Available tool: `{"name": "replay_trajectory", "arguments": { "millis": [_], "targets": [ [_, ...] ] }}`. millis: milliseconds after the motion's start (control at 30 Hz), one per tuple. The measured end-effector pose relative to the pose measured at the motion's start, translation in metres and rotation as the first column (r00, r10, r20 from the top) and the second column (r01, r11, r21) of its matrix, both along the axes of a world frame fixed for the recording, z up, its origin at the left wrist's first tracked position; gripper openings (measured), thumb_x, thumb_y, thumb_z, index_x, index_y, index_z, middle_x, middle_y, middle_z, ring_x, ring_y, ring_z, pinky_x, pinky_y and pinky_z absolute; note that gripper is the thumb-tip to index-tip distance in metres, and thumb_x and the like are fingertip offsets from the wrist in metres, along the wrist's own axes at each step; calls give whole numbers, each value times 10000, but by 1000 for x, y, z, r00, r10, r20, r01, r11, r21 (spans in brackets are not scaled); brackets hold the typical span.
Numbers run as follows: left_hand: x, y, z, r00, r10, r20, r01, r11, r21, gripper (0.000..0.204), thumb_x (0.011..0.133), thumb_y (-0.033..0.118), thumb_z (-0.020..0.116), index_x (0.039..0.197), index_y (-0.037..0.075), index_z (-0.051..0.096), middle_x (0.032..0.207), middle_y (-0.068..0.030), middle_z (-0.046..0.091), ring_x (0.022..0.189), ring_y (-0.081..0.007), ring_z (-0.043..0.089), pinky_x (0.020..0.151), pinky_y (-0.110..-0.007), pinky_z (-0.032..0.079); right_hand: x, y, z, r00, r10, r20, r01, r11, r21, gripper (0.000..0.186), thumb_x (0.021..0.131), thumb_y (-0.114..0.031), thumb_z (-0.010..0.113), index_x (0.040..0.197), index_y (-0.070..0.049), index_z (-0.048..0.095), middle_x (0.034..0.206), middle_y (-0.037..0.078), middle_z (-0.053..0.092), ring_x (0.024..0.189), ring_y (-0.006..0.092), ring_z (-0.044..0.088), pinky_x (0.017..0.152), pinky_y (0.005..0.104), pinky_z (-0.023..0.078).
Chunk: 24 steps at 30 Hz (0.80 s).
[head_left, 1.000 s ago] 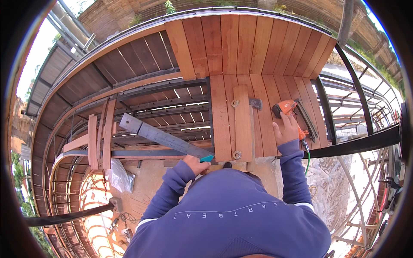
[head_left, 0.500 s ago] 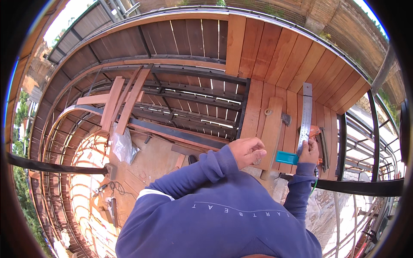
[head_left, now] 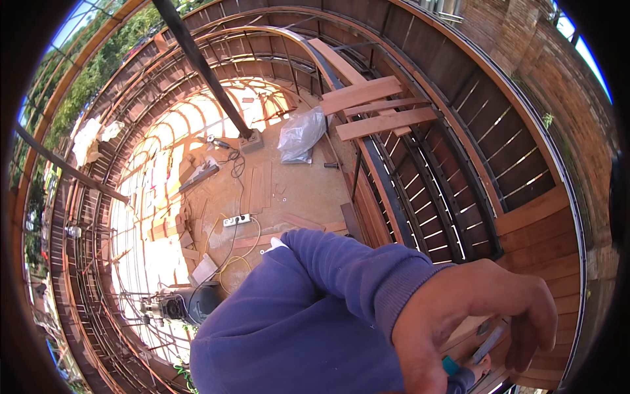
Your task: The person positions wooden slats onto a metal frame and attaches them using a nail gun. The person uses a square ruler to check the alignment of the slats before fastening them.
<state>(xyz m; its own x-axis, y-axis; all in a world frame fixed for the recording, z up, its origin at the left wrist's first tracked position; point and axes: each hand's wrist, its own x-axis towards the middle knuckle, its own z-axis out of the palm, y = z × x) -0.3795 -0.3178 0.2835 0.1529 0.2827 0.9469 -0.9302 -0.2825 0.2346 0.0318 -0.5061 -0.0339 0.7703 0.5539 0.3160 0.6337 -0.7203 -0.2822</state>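
Observation:
My left hand is raised large and close in the head view. Its fingers curve downward, apart from the thumb, and nothing shows between them. Below it, partly covered, my right hand grips a try square with a steel blade and a teal handle. The square is held above a bench of reddish wooden boards, at the lower right. My left forearm hides part of the bench.
Loose boards lie across the black metal frame of the curved bench. On the floor are a clear plastic bag, a white power strip with cords, and wood offcuts. A dark post rises from the floor; a black tank-like machine stands lower left.
The view has swung left, bringing the floor and curved railing into sight. My left hand has come up close to the camera; my right hand still holds the try square, now lower in view.

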Motion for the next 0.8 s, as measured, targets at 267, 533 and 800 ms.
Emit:
{"name": "replay_trajectory", "arguments": {
  "millis": [267,533,800],
  "targets": [
    [-72,6,-70,719,70,-692,-457,797,-394,293,931,246,653,1065,-9,597,890,-46,652,839,-122,623,765,-275,492,-62,144,61,924,381,-35,-380,924,31,480,858,-358,687,1228,-61,616,1028,176,695,934,309,684,828,444,516],
    [-138,15,-106,500,285,-818,-689,703,-176,226,925,232,648,985,16,620,821,-49,662,760,-126,620,707,-282,491,-168,227,108,739,650,-177,-669,740,-75,600,829,-463,717,1274,-77,608,1090,184,689,979,321,676,871,456,511],
    [-262,5,-150,282,320,-905,-886,449,-117,172,934,176,620,1017,25,622,894,-66,668,845,-151,649,731,-305,511,-291,316,88,573,733,-366,-819,495,-290,696,807,-562,735,1316,-106,602,1168,193,673,1049,339,657,926,474,495]
  ]
}}
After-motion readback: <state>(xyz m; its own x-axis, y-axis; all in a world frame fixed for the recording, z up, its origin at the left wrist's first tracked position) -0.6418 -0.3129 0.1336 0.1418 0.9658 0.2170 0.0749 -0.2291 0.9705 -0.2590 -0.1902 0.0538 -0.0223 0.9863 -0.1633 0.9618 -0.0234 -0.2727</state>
